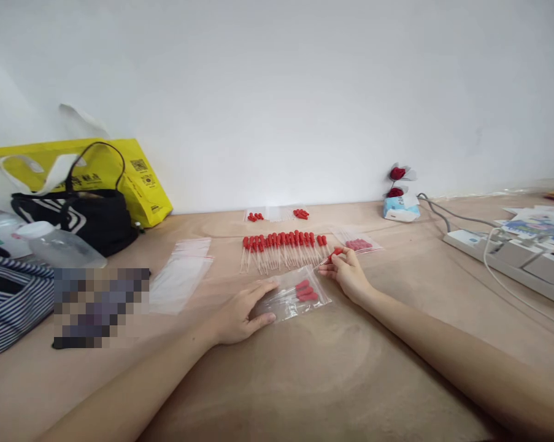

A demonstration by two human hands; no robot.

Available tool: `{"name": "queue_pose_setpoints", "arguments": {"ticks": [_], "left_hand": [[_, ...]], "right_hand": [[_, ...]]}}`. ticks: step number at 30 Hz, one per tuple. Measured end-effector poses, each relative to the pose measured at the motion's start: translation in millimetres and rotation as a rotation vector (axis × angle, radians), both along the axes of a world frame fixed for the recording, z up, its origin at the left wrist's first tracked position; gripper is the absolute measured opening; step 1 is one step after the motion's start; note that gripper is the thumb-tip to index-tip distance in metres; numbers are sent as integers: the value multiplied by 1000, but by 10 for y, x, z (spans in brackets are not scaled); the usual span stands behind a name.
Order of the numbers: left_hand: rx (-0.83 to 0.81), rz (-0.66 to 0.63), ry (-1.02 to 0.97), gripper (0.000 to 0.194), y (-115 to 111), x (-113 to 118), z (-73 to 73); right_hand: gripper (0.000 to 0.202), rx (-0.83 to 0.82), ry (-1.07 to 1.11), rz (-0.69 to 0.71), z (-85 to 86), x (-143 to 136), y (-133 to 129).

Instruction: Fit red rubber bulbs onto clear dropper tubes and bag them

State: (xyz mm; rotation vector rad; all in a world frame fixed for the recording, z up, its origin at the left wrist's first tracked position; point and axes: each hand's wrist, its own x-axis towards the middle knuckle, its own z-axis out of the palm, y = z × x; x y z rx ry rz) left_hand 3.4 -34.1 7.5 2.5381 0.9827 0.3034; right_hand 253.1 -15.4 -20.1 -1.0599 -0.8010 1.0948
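Observation:
A clear zip bag lies flat on the table with several red-bulbed droppers inside. My left hand rests at the bag's left end, thumb and fingers apart, touching it. Just beyond the bag's upper right corner, my right hand pinches a dropper by its red bulb; its thin tube points toward lower left. Behind the bag stands out a row of loose droppers, bulbs away from me. Right of that row lies another clear bag with red bulbs in it.
Flat clear bags lie at left. Two groups of red bulbs sit near the wall. A yellow bag, a black bag and a plastic bottle stand far left. A tissue pack and power strip are at right.

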Motion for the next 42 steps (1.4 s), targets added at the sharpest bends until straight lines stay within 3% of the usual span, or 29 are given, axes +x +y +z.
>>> {"name": "queue_pose_setpoints", "arguments": {"ticks": [9,13,17,22,24,27,30,33,37,42], "left_hand": [[6,-16,-3,50,-3,-4,0],[16,-29,-27,49,9,2,-12],[27,-37,-49,48,11,9,-12],[32,-33,-46,48,2,12,-5],[24,-28,-38,49,0,13,-1],[19,-20,-28,49,1,14,7],[19,-25,-22,50,1,11,8],[17,-26,-16,49,-3,7,3],[16,-8,-7,49,-3,9,-5],[15,-12,-12,49,6,12,-11]], "right_hand": [[26,-79,-139,163,-10,-68,-49],[28,-16,-325,286,-120,-59,-34],[24,72,-521,299,-207,-53,7],[25,192,-776,390,-142,-24,46],[26,181,-758,468,-96,-7,46],[31,84,-555,624,-58,24,40],[36,-15,-441,627,-60,79,41],[32,4,-560,575,-61,161,40],[29,136,-697,697,-3,248,10],[30,185,-814,780,78,254,-47]]}}
